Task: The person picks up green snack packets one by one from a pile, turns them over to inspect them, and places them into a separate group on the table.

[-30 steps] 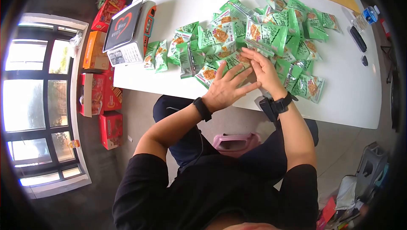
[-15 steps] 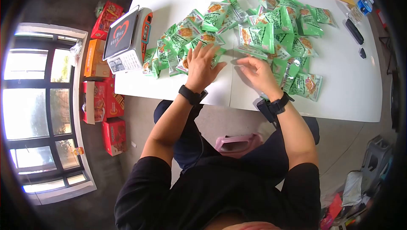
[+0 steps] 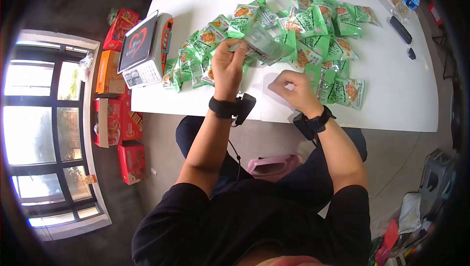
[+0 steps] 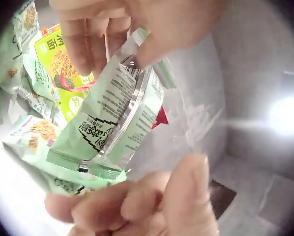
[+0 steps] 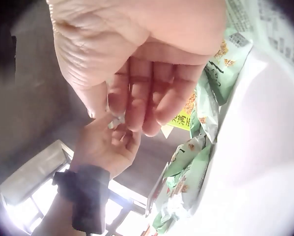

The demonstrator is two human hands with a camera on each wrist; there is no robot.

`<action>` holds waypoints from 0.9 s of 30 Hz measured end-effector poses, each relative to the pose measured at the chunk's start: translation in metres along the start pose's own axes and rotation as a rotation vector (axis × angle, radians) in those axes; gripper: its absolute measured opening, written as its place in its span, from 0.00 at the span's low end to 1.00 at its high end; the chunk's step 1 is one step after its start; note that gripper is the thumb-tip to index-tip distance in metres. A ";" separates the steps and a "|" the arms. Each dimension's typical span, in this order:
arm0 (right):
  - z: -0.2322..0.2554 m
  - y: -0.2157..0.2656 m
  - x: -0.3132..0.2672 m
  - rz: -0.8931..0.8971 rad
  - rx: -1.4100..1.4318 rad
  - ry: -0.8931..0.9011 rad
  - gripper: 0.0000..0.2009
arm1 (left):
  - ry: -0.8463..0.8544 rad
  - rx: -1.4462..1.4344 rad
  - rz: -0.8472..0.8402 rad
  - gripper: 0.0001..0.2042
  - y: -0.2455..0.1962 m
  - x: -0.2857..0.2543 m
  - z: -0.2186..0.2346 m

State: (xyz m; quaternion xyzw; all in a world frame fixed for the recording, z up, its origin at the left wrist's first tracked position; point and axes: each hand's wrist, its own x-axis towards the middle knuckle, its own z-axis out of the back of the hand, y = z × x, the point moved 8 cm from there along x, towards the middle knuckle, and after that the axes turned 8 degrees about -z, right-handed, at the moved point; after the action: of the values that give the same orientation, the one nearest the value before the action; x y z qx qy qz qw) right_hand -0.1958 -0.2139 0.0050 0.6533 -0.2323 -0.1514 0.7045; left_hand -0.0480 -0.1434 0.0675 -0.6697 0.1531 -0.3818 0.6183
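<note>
In the head view, the left hand [image 3: 228,67] pinches a packet [image 3: 267,46] by one end above the table [image 3: 391,107], hiding part of the other packets [image 3: 304,22], while the right hand [image 3: 297,92], loosely curled and empty, is near it. In the left wrist view, the packet slants down, silver seam [image 4: 130,105] showing. In the right wrist view, the right hand's bent fingers partly cover the left hand.

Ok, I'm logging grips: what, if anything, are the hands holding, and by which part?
The left hand pinches a green packet by one end; the right hand holds nothing visible.
</note>
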 end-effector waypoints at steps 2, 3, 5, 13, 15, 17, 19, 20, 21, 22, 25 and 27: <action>0.012 -0.013 -0.005 -0.027 0.008 -0.115 0.07 | -0.092 -0.198 -0.006 0.07 -0.015 -0.005 0.011; 0.016 -0.015 -0.006 -0.004 0.050 -0.180 0.12 | -0.086 -0.220 0.003 0.08 -0.018 -0.009 0.016; 0.019 -0.020 -0.013 -0.045 0.195 -0.222 0.11 | -0.105 -0.269 0.049 0.08 -0.026 -0.022 0.022; -0.030 0.028 -0.061 -0.124 0.403 -0.158 0.19 | -0.069 -0.316 0.117 0.08 -0.047 -0.081 0.047; -0.049 0.027 -0.082 -0.193 0.374 -0.229 0.17 | -0.087 -0.346 0.138 0.07 -0.053 -0.098 0.049; -0.064 0.031 -0.100 -0.195 0.366 -0.259 0.17 | -0.065 -0.370 0.145 0.09 -0.048 -0.114 0.058; -0.077 0.032 -0.114 -0.166 0.363 -0.301 0.17 | -0.076 -0.386 0.146 0.10 -0.055 -0.125 0.063; -0.083 0.034 -0.120 -0.157 0.359 -0.289 0.17 | -0.085 -0.387 0.161 0.11 -0.059 -0.131 0.066; -0.092 0.036 -0.124 -0.158 0.367 -0.248 0.17 | -0.095 -0.387 0.175 0.12 -0.063 -0.136 0.070; -0.100 0.039 -0.127 -0.159 0.376 -0.204 0.17 | -0.109 -0.387 0.161 0.12 -0.068 -0.141 0.075; -0.117 0.054 -0.136 -0.128 0.361 -0.135 0.16 | -0.155 -0.409 0.136 0.13 -0.082 -0.154 0.088; -0.125 0.067 -0.142 -0.090 0.339 -0.105 0.16 | -0.162 -0.460 0.103 0.13 -0.103 -0.163 0.089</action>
State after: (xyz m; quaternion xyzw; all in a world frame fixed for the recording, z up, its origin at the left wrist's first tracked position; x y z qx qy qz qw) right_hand -0.2568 -0.0276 0.0479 0.7634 -0.2617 -0.1754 0.5638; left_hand -0.1209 0.0504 0.1177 -0.8125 0.2198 -0.2503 0.4785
